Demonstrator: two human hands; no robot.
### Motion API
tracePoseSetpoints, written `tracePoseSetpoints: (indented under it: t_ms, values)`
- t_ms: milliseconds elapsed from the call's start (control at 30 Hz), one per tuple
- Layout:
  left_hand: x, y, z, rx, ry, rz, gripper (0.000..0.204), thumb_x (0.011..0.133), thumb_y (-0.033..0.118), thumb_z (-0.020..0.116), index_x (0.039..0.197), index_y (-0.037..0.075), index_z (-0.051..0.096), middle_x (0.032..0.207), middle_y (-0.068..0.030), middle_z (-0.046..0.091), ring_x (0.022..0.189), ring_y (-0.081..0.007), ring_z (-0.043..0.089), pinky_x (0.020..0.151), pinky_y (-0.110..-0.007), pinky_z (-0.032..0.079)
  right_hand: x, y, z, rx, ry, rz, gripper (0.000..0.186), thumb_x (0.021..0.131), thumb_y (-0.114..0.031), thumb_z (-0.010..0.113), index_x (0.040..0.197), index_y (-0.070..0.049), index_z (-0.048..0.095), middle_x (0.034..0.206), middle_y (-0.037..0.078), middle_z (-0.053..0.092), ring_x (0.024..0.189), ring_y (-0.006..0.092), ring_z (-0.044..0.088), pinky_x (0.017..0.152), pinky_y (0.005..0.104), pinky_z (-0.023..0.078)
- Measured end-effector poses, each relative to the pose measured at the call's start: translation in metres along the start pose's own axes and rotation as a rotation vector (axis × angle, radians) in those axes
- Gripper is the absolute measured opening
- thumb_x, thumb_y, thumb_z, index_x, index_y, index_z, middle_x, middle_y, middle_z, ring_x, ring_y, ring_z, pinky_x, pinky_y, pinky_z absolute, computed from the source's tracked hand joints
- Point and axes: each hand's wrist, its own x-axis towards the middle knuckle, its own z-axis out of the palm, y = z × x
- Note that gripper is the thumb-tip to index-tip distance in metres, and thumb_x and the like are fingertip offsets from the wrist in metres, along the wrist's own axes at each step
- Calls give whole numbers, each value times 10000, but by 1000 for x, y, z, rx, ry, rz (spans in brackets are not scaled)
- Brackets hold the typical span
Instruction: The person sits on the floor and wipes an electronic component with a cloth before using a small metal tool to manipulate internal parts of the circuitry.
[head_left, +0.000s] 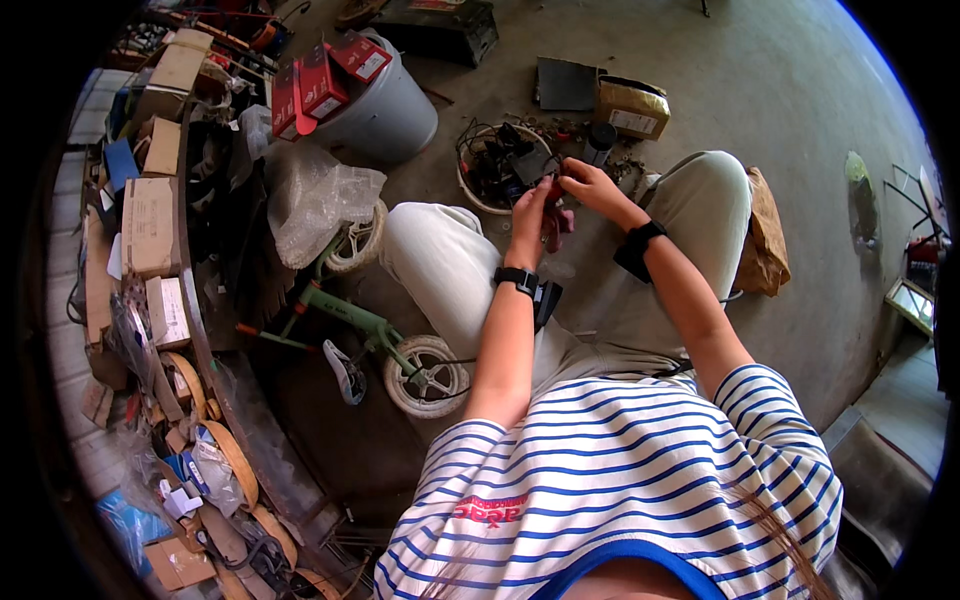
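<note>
My left hand (529, 214) and my right hand (594, 188) meet between my knees, just beside a round white-rimmed basket (463, 176). Both have their fingers closed around something small and dark, mostly hidden by the fingers. A dull red, cloth-like piece (557, 226) hangs just below the fingers; which hand holds it, I cannot tell. Dark parts and black cables (490, 158) fill the basket. A black cylinder (600, 143) stands just beyond my right hand, among small scattered metal parts.
An opened cardboard box (632, 108) lies beyond the cylinder. Red boxes (320, 85) top a grey bin (392, 118) at the far left. A green child's bike (350, 309) lies left of my knee, near a cluttered shelf (190, 300). A brown paper bag (763, 235) stands by my right knee.
</note>
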Motion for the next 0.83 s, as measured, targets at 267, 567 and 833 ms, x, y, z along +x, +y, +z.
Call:
tracePoseSetpoints:
  t_ms: [267, 567, 833]
  values:
    - [7, -7, -10, -10, -90, -5, 406, 860, 424, 537, 972, 34, 546, 725, -98, 618, 529, -198, 616, 429, -269, 466, -1, -17, -5, 92, -86, 79, 203, 866, -206, 524, 910, -8, 511, 790, 34, 535, 725, 95, 455, 653, 270, 404]
    - [5, -9, -4, -16, -60, -8, 369, 852, 385, 581, 896, 23, 525, 620, -105, 608, 423, -161, 563, 360, -235, 383, -2, -11, -8, -16, -105, 98, 234, 856, -220, 546, 944, -4, 534, 791, 28, 551, 746, 95, 493, 678, 263, 427]
    - [4, -7, -4, -96, -27, -36, 335, 836, 349, 618, 903, 35, 523, 744, -121, 624, 426, -190, 560, 369, -283, 420, 3, -2, -9, 110, -167, 127, 290, 848, -274, 570, 1030, -49, 551, 887, 77, 600, 799, 124, 535, 728, 270, 445]
